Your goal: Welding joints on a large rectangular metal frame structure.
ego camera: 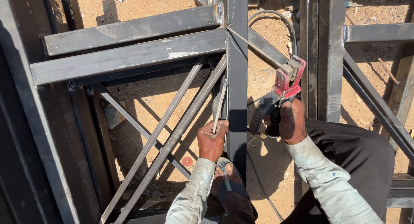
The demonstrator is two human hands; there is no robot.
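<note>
Electrode holder (pixel 282 92) clamped in my right hand (pixel 292 122), rod reaching the frame joint (pixel 227 29); left hand (pixel 212 140) grips spare rod (pixel 220 105), kept ready.

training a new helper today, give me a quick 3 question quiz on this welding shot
1. True or false: the right hand grips a red electrode holder with a welding rod clamped in it.
2. What does the left hand hold? A) a hammer B) a thin spare rod C) a grinder disc
3. Fill in: the tip of the clamped rod touches the frame where the horizontal tubes meet the ______ tube.

Key
1. True.
2. B; it is held upright beside the tube.
3. Upright; the tip sits at the joint near the top of that tube.
</note>
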